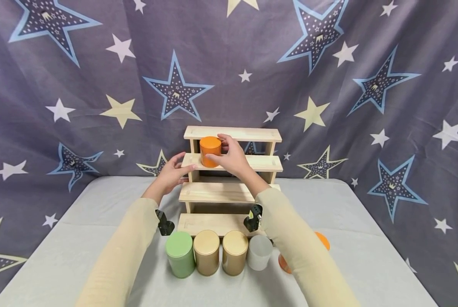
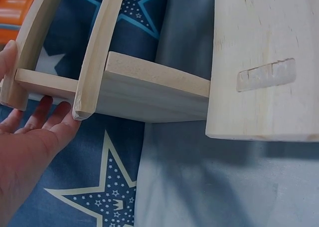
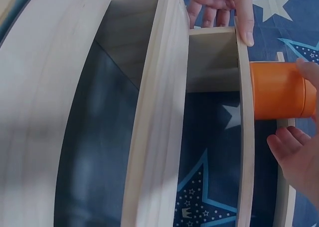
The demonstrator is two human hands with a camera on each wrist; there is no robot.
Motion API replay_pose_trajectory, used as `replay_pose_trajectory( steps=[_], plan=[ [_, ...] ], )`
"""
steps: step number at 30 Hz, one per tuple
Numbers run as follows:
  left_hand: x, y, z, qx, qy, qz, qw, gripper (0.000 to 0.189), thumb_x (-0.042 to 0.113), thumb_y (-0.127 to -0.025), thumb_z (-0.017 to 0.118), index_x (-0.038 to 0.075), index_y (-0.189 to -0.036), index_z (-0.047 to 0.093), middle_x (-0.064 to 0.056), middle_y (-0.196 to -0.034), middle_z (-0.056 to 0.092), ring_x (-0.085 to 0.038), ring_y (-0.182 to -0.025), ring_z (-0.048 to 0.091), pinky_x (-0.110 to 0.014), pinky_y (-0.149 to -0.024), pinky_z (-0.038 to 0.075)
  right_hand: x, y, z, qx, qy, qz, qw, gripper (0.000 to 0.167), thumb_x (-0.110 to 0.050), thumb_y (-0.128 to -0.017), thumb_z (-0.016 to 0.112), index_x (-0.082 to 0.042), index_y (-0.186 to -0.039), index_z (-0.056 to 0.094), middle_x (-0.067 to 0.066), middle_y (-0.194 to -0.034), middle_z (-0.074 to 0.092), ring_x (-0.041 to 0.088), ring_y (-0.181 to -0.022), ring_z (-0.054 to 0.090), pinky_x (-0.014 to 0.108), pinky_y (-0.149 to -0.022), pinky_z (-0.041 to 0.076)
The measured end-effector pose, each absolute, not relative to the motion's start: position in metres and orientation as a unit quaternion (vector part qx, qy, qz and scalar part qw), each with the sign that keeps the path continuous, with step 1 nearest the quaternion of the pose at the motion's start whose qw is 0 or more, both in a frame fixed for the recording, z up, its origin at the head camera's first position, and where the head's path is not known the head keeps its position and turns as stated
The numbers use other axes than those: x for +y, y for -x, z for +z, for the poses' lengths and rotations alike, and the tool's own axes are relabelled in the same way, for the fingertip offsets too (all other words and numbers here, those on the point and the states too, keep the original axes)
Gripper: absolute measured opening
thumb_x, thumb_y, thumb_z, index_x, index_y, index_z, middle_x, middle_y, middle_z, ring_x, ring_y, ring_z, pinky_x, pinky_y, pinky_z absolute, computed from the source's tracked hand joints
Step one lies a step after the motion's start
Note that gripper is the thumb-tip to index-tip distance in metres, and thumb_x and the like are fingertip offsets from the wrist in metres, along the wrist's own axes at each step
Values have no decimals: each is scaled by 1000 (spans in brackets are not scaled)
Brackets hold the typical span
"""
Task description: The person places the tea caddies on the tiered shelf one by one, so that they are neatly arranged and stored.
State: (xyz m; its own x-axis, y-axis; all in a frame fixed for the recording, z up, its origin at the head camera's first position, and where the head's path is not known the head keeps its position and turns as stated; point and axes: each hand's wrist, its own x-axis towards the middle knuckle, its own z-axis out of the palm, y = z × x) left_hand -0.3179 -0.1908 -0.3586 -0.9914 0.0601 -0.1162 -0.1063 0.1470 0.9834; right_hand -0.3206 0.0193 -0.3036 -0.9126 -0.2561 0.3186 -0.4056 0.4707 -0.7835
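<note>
An orange lidded canister (image 1: 210,152) stands upright toward the left end of the second-highest step of a stepped wooden rack (image 1: 221,194). My right hand (image 1: 234,158) holds it from the right, thumb across its front and fingers curled at its far side. In the right wrist view the canister (image 3: 276,91) rests at the edge of the step, with the thumb on its side near the lid. My left hand (image 1: 172,174) grips the left end of that same step. Its thumb lies on the board's edge, and its fingers (image 2: 62,118) reach around the end support.
In front of the rack stand a green canister (image 1: 180,254), two gold canisters (image 1: 206,252) and a white-grey canister (image 1: 259,253). Orange items (image 1: 322,240) show partly behind my right sleeve. A star-patterned curtain (image 1: 221,98) hangs right behind the rack.
</note>
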Motion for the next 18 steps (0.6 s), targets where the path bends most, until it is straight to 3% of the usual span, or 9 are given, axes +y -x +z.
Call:
replay_pose_trajectory(
  steps=[12, 18],
  plan=[
    [-190, 319, -361, 756, 13, 652, 60, 86, 27, -88, 66, 22, -152, 10, -19, -152, 26, -37, -133, 38, -54, -104, 39, 39, 314, -306, -855, -193, 476, 67, 62, -31, -81, 73, -16, -135, 48, 13, -129, 49, 29, -118, 52, 41, -97, 47],
    [-189, 316, -357, 752, 13, 655, 66, 86, 25, -88, 66, 22, -152, 9, -19, -152, 25, -37, -134, 37, -54, -105, 38, 50, 311, -307, -855, -209, 471, 67, 63, -31, -81, 73, -11, -135, 47, 16, -130, 50, 31, -118, 52, 43, -98, 47]
  ],
)
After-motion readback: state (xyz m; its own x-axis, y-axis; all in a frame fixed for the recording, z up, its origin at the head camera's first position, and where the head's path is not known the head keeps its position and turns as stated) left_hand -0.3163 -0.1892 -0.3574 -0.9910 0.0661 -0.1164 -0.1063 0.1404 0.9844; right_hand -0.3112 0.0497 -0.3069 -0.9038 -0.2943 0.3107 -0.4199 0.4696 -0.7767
